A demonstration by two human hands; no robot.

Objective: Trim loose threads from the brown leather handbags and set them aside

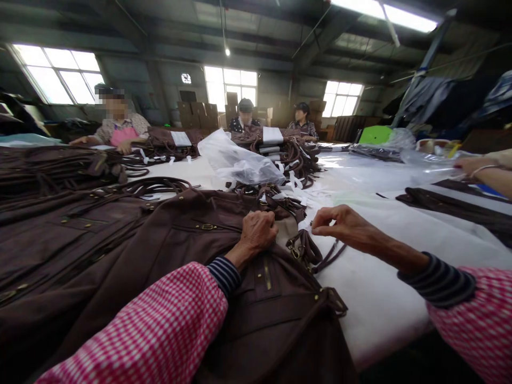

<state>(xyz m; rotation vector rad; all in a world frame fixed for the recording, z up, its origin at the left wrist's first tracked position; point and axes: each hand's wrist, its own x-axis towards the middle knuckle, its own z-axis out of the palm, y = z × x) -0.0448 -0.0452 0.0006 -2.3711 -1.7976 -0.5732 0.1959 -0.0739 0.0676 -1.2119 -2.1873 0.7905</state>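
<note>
A dark brown leather-look bag (pixel 236 288) with a brass zip, a small buckle and studs lies in front of me on the table. My left hand (pixel 259 230) is closed on its upper edge, beside a patch of beige lining; the fingertips are hidden. To the right, my right hand (pixel 338 224) is raised with thumb and fingers pinched together. Its fingertips are by a white wrapping (pixel 305 223) on the bag's straps, and what they hold is too small to make out. Brown looped straps (pixel 306 248) with metal fittings hang just below that hand.
More brown bags (pixel 60 234) are piled on the left. Clear plastic sheeting (pixel 242 160) lies beyond the straps, across the white tabletop (pixel 376 282). Several people sit at the far side. Another person's hand (pixel 472 166) reaches in from the right, near a green round-edged object (pixel 375 135).
</note>
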